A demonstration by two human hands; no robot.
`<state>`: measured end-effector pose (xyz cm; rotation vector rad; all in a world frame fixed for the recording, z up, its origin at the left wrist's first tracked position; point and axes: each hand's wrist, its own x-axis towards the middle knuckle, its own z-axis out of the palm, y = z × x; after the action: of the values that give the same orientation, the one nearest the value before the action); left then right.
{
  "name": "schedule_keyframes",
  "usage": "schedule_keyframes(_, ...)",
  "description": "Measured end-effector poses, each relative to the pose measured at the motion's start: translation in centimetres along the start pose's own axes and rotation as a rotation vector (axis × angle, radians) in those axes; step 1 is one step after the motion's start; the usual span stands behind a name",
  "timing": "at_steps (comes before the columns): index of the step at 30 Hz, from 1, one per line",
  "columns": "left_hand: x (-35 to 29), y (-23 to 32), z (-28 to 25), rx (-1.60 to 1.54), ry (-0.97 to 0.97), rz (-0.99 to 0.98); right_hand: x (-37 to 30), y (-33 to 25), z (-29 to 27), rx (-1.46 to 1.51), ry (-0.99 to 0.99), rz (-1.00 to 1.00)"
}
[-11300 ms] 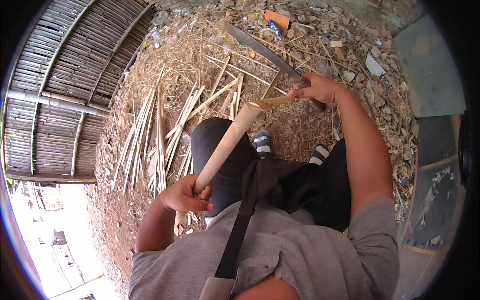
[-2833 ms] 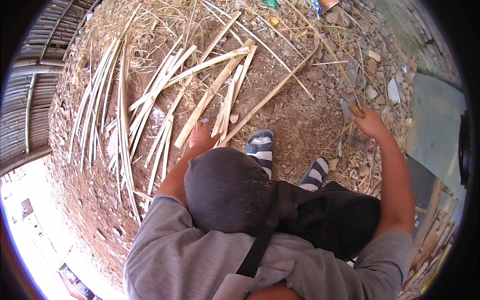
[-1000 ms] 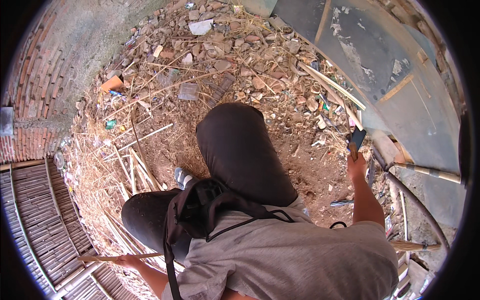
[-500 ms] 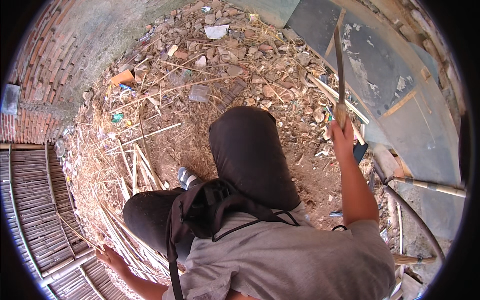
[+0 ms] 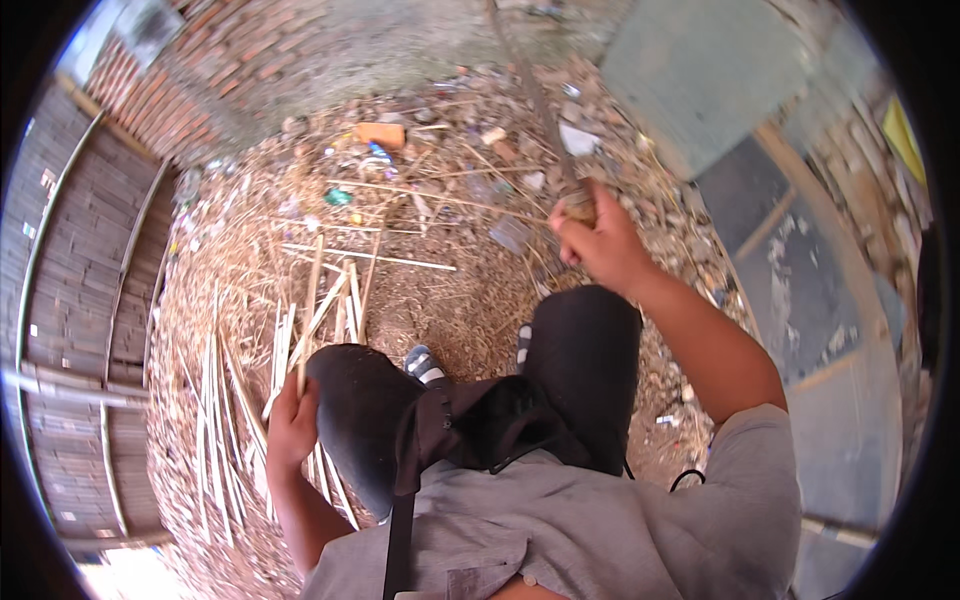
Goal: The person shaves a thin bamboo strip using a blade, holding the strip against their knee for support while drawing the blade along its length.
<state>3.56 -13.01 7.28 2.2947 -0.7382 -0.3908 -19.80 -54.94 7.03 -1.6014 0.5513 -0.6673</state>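
My right hand (image 5: 608, 242) is closed round the wooden handle of a machete (image 5: 540, 105), whose long dark blade points up and away from me, toward the far wall. Beside my left knee, my left hand (image 5: 291, 420) grips the near end of a pale bamboo strip (image 5: 312, 295), which stands up from the fingers and leans slightly right. Several split bamboo strips (image 5: 214, 440) lie in a loose heap left of that hand. More short strips (image 5: 345, 305) rest on the ground just ahead of my left knee.
Dry shavings (image 5: 240, 250) and rubble cover the ground, with an orange brick piece (image 5: 380, 134) farther off. A woven bamboo wall (image 5: 85, 280) stands at the left, a brick wall (image 5: 240, 50) at the back. Grey panels (image 5: 800, 270) lean along the right.
My view has turned left. My left hand has come in from the far lower left to beside my knee with the strip. My right hand with the machete has shifted toward the middle.
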Motion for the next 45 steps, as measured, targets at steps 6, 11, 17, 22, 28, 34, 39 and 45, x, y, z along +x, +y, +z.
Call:
schedule_keyframes(6, 0.7, 2.3, 1.7, 0.146, 0.015, 0.084, 3.8, 0.2, 14.9, 0.248, -0.296, -0.026)
schedule_keyframes(11, -0.3, 0.9, 2.2, 0.160, -0.099, 0.051, 2.0, 2.6, 21.4, 0.357, -0.396, 0.107)
schedule_keyframes(17, -1.0, -0.2, 1.6, 0.169, -0.173, -0.001, 1.7, 4.6, 22.6, 0.549, -0.459, 0.244)
schedule_keyframes(22, -1.3, 0.8, 1.5, 0.148, -0.246, -0.038, 2.0, 4.9, 22.1, 0.583, -0.442, 0.229)
schedule_keyframes(28, -2.9, -1.3, 1.5, 0.096, 0.065, 0.186, 2.8, 4.5, 21.3, 0.616, -0.398, 0.197)
schedule_keyframes(34, -8.5, -7.1, 0.7, 0.388, 0.162, 0.060, 4.4, 4.3, 19.1, 0.625, -0.275, 0.133)
schedule_keyframes(39, -11.1, -8.4, 1.8, 0.435, 0.184, -0.167, 5.7, 4.2, 17.6, 0.633, -0.257, 0.190)
schedule_keyframes(45, -11.3, -6.7, 3.4, 0.332, 0.204, -0.165, 8.9, 6.2, 15.4, 0.449, -0.170, 0.270)
